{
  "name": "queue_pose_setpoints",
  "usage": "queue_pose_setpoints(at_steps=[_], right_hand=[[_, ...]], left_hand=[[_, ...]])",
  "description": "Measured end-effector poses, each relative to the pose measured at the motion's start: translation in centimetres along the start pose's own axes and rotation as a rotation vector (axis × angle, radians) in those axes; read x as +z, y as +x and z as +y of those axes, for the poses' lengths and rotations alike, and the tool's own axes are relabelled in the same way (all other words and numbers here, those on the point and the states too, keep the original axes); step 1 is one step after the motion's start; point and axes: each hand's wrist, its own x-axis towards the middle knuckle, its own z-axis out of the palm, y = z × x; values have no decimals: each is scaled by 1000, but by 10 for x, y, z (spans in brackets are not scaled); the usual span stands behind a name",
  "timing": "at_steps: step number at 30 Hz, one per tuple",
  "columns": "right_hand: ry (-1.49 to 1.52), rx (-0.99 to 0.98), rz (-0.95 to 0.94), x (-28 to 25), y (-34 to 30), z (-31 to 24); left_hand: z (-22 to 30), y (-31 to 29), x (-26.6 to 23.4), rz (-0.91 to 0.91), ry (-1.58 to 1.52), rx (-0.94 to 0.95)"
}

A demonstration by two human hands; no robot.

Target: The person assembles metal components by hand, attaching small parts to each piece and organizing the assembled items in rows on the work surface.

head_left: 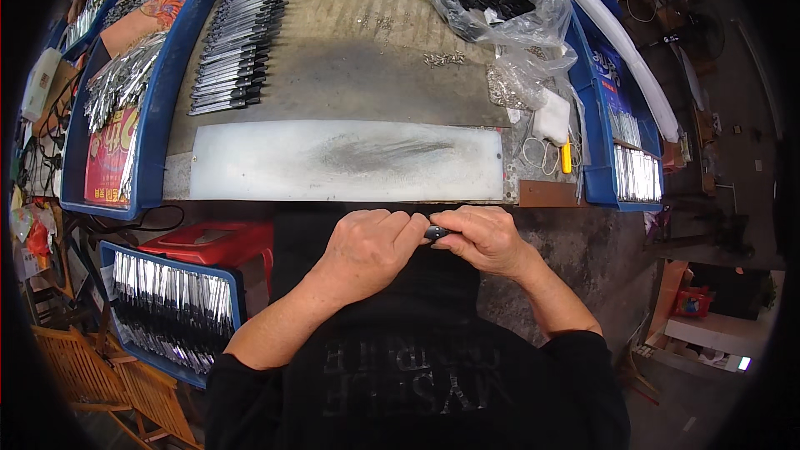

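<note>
Black-sleeved, seemingly partway now, pinching a dark pen piece [435, 233] in closed fingers of left hand [367, 247] and right hand [483, 237] off the table's [333, 87] front edge, with pens [240, 42] ranked toward its left edge and metal bits [444, 59] apparently left to use.
</note>
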Motion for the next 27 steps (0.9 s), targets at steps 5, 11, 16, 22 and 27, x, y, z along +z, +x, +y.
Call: queue_pose_setpoints(at_steps=[5, 11, 16, 22, 27], right_hand=[[-19, -2, 33, 3, -3, 0], [-41, 35, 113, 8, -5, 0], [-39, 29, 117, 5, -4, 7], [0, -55, -35, -10, 7, 10], [-35, -57, 39, -2, 3, 13]], left_hand=[[2, 1, -1, -4, 60, 11], [2, 2, 3, 24, 63, -3], [0, 4, 1, 50, 38, -9], [-1, 5, -1, 37, 14, 19], [1, 3, -1, 43, 79, -9]])
